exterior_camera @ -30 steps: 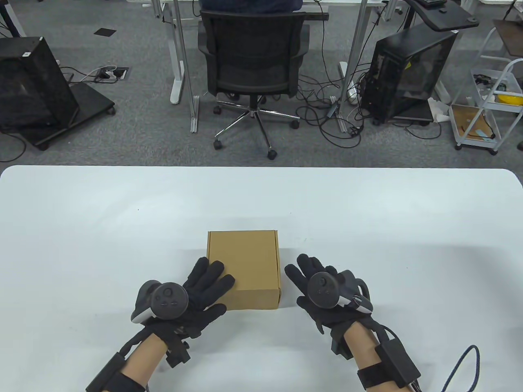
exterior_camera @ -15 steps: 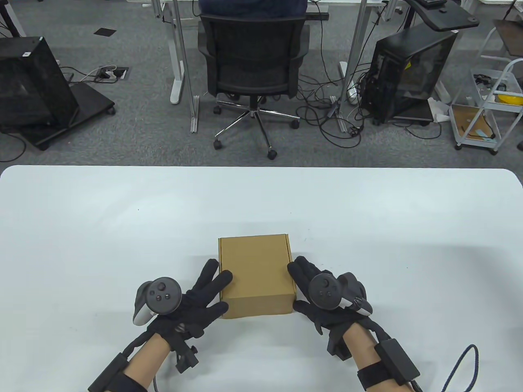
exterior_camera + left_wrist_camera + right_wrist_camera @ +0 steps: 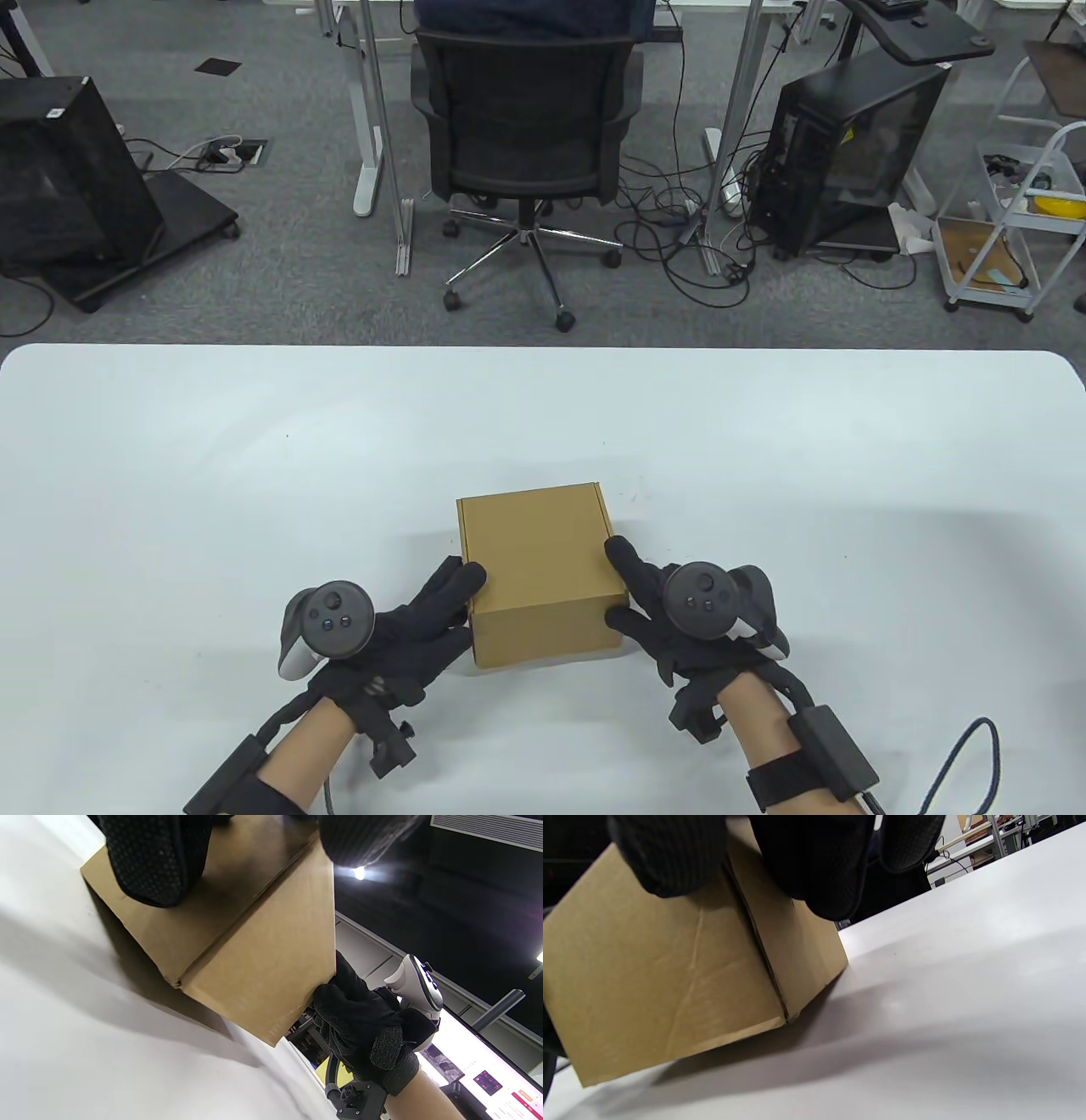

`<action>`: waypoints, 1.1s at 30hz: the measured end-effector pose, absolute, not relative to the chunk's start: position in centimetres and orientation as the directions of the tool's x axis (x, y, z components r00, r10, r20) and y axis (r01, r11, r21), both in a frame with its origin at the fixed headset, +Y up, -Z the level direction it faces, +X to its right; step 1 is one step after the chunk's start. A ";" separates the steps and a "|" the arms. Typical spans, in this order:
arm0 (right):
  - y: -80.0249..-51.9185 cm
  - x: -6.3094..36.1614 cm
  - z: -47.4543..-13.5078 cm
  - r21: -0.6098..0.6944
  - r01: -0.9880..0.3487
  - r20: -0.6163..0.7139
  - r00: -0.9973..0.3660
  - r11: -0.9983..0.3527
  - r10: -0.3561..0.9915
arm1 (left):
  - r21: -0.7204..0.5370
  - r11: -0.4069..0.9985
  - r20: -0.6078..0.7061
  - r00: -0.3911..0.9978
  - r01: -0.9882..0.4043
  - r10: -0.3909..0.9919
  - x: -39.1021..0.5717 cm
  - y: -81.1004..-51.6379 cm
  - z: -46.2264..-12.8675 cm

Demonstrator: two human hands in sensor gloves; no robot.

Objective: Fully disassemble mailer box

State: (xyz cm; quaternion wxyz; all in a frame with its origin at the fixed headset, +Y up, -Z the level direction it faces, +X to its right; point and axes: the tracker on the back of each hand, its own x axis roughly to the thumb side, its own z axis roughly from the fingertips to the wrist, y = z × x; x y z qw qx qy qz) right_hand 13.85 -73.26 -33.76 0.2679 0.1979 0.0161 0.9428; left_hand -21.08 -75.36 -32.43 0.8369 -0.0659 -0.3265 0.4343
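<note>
Mailer box [image 3: 536,552]: is being kept closed on the white desk [image 3: 254,475], near the middle of its near edge, with its lid uppermost.
Orientation: the box is being held slightly turned, so its near face is angled a little toward the desk's near left corner; it is nearly square from above, and a long axis cannot be told.
Left hand [image 3: 407,624]: is being pressed against the box's left side, fingers spread, fingertips at the top left edge.
Right hand [image 3: 670,620]: is being pressed against the box's right side, fingers reaching onto the top right edge.
Grip: the box is being clasped between both hands.
Wrist views: the box's near bottom edge is seemingly being tipped slightly off the desk.
</note>
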 end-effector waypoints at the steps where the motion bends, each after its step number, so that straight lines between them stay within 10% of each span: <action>1: -73.1 13.9 -33.7 0.127 -0.508 0.368 -0.774 -0.852 0.516 | -0.381 0.620 0.502 0.410 -0.686 0.762 -21.1 -75.2 -32.3; 24: -70.1 14.9 -32.4 0.061 -0.843 0.229 -0.509 -0.534 0.830 | -0.287 0.771 0.741 0.378 -0.569 0.555 -19.6 -72.2 -30.0; 33: -69.9 14.5 -31.9 0.092 -0.883 0.168 -0.442 -0.460 0.881 | -0.026 0.808 0.760 0.513 -0.589 0.399 -19.2 -71.2 -29.1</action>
